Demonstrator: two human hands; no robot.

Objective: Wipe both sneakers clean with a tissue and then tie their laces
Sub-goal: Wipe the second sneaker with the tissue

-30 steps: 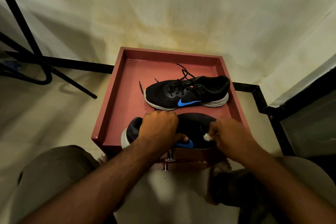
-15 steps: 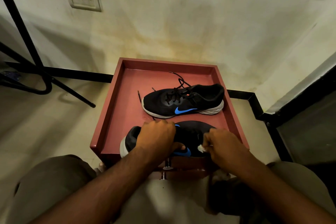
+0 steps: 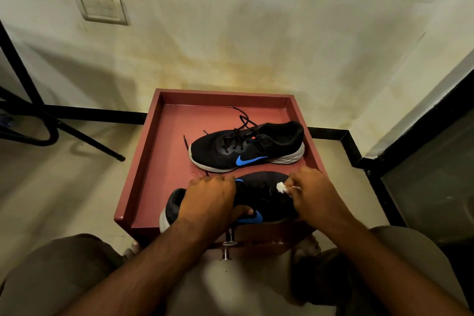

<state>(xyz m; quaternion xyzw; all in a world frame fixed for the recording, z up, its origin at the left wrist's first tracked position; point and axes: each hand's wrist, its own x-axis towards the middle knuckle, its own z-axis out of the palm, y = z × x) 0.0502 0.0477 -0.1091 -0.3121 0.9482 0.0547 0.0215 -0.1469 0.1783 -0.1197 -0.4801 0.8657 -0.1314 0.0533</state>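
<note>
Two black sneakers with blue logos lie in a red tray (image 3: 143,159). The far sneaker (image 3: 246,147) rests on its sole, toe to the left, its black laces untied and trailing over the tray floor. The near sneaker (image 3: 264,197) lies at the tray's front edge, heel to the left. My left hand (image 3: 210,197) grips this near sneaker over its top, thumb on the side by the logo. My right hand (image 3: 315,192) pinches a small white tissue (image 3: 281,187) and holds it against the toe half of the near sneaker.
The tray sits on a low stand against a stained wall (image 3: 256,46). A black metal frame (image 3: 30,100) stands at the left, a dark panel (image 3: 431,182) at the right. My knees flank the tray's front, and a metal knob (image 3: 229,238) sticks out below it.
My right hand with the tissue has shifted slightly along the near sneaker's upper. My left hand keeps its grip. The head camera has tilted, so the tray sits lower in view.
</note>
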